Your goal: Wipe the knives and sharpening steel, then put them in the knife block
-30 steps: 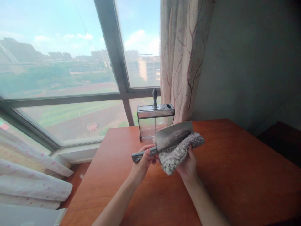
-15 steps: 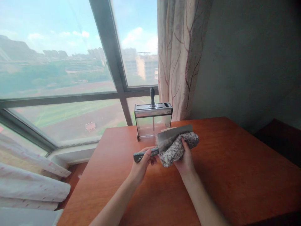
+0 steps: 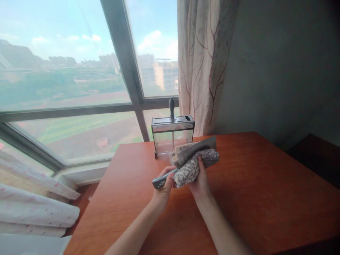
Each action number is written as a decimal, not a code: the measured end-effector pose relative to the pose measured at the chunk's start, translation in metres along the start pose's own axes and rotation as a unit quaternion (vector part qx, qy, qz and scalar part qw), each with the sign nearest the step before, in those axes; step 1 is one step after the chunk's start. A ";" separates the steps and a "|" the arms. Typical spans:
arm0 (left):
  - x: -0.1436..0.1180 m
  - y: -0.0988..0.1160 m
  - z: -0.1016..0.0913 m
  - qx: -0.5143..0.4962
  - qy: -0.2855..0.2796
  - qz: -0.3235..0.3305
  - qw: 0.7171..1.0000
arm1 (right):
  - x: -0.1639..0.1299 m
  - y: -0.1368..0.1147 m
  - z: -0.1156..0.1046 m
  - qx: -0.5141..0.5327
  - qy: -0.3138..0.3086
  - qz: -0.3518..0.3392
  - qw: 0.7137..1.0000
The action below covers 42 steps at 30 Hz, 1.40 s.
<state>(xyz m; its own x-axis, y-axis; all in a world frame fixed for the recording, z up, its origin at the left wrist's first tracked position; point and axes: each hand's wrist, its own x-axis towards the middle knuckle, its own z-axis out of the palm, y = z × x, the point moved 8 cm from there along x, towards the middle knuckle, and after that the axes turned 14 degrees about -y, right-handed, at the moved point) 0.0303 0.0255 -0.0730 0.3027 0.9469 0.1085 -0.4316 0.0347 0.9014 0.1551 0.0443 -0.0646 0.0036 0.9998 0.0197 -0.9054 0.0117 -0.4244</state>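
Observation:
A cleaver [image 3: 195, 149] with a broad grey blade is held above the table, its dark handle to the left and the blade tilted up to the right. My left hand [image 3: 165, 184] is closed round the handle. A fluffy grey-and-white cloth [image 3: 186, 173] lies folded along the blade's lower part. My right hand [image 3: 200, 177] grips the cloth against the blade, thumb on top and the other fingers hidden underneath. Behind the blade, a pale item with light edges shows in part; I cannot make out what it is.
A clear-sided knife block [image 3: 173, 124] with a metal slotted top stands at the table's back edge, a grey-handled tool upright in it. The brown wooden table [image 3: 127, 219] meets a window [image 3: 66, 81] and a patterned curtain [image 3: 199, 63] behind. A dark wall is on the right.
My right hand and the cloth have slid left along the blade towards the handle. The cleaver has tilted more steeply, its handle end lower and the far blade corner higher.

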 end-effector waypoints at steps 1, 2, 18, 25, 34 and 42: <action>0.000 0.001 -0.003 0.010 0.005 0.001 1.000 | 0.000 0.004 0.001 0.004 -0.001 0.010 1.000; 0.000 0.002 -0.004 0.016 0.007 0.000 1.000 | 0.000 0.006 0.001 0.008 0.000 0.019 1.000; 0.004 0.045 -0.019 0.053 -0.022 -0.010 0.998 | 0.009 -0.075 -0.030 -0.068 0.038 -0.100 0.992; 0.002 0.067 -0.045 0.072 0.036 0.056 0.995 | -0.002 -0.099 -0.030 -0.369 0.099 -0.198 0.903; 0.002 0.058 -0.039 0.095 0.005 0.036 0.995 | -0.023 -0.120 -0.019 -0.542 0.147 -0.297 0.772; 0.004 0.062 -0.046 0.042 0.002 0.013 0.999 | -0.007 -0.104 -0.032 -0.344 0.125 -0.208 0.907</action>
<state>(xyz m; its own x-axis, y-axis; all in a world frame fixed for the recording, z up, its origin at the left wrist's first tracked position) -0.0344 0.0465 -0.0354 0.2897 0.9482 0.1305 -0.3660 -0.0162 0.9305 0.2629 0.0367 -0.0501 0.4583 0.8782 0.1371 -0.3248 0.3091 -0.8938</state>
